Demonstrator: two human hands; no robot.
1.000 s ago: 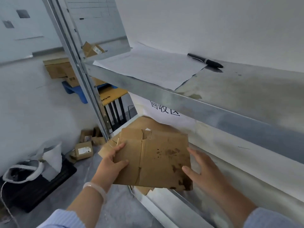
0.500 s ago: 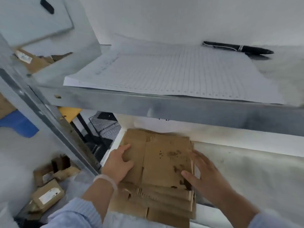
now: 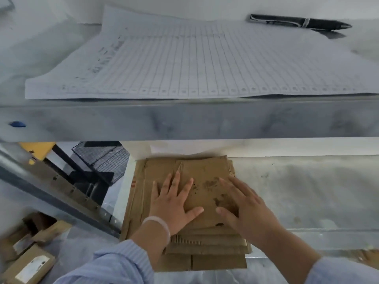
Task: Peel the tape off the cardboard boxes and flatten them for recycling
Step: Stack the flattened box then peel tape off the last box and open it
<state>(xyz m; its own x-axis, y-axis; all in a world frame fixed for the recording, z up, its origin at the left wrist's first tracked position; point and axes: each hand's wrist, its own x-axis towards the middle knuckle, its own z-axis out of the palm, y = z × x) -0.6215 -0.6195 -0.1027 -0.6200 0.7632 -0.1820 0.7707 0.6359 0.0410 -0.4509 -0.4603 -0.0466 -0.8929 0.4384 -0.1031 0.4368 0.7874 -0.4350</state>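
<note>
Both palms flat on the cardboard stack

The left hand [image 3: 173, 203] and right hand [image 3: 244, 206], fingers spread, pressed the stained top sheet [image 3: 205, 177] of the flattened stack [image 3: 205, 257] at the lower shelf's [image 3: 307, 191] left end.

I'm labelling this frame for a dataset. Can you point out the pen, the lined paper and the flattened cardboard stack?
pen [image 3: 299, 23], head view, middle of its black barrel.
lined paper [image 3: 184, 64], head view, centre of the sheet.
flattened cardboard stack [image 3: 205, 171], head view, bare patch of the top sheet.
</note>
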